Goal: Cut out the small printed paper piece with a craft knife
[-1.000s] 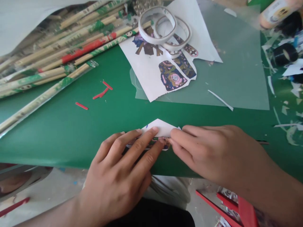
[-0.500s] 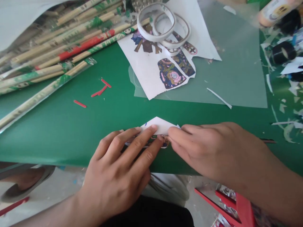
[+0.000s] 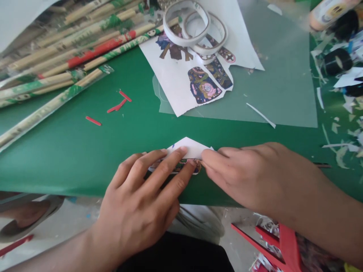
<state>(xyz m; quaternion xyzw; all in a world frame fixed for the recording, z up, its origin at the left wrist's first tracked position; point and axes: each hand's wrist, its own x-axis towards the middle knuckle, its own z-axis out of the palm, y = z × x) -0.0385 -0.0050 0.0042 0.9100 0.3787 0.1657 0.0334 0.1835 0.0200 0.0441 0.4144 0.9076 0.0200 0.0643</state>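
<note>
Near the table's front edge lies a small piece of white paper, peaked at the top, with a dark printed pattern showing along its lower part. My left hand is spread flat, its fingertips pressing the paper down from the left. Fingers bent together, my right hand pinches the paper's right end. Its fingertips are partly hidden, so whether they hold anything besides the paper does not show. A thin dark stick-like thing shows beyond my right wrist.
Two white tape rolls rest on a patterned paper sheet, over a translucent sheet. Wrapped chopsticks pile up at left, near red strips. Paper scraps and a black tape roll lie right.
Both hands stay in nearly the same place on the paper. The whole view has shifted very slightly; nothing was taken up or let go.
</note>
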